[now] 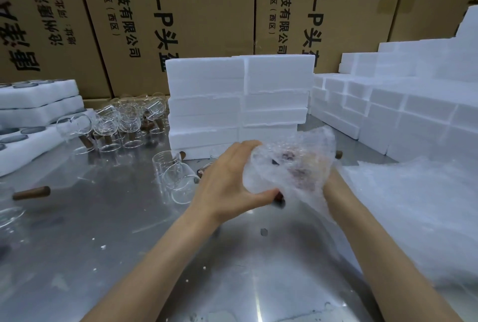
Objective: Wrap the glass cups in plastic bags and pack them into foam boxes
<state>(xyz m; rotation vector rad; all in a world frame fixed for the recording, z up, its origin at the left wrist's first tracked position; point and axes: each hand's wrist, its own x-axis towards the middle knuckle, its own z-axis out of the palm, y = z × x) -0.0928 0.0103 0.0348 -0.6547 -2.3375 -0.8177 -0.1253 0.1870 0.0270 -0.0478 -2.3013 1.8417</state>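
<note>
A glass cup sits inside a bubble-wrap bag point(292, 166), held above the steel table point(129, 257) at centre. My left hand point(227, 182) grips the bag's left side, thumb underneath near the cup's dark wooden handle point(278, 198). My right hand point(332, 184) is mostly hidden behind the bag and holds its right side. Two bare glass cups point(176, 176) lie on the table just left of my hands. Stacked white foam boxes point(238, 104) stand right behind the bag.
Several glass cups with wooden handles point(121, 122) cluster at back left beside foam trays point(33, 104). A pile of bubble bags point(413, 207) fills the right side. More foam boxes point(401, 104) rise at back right. Cardboard cartons point(207, 11) form the back wall.
</note>
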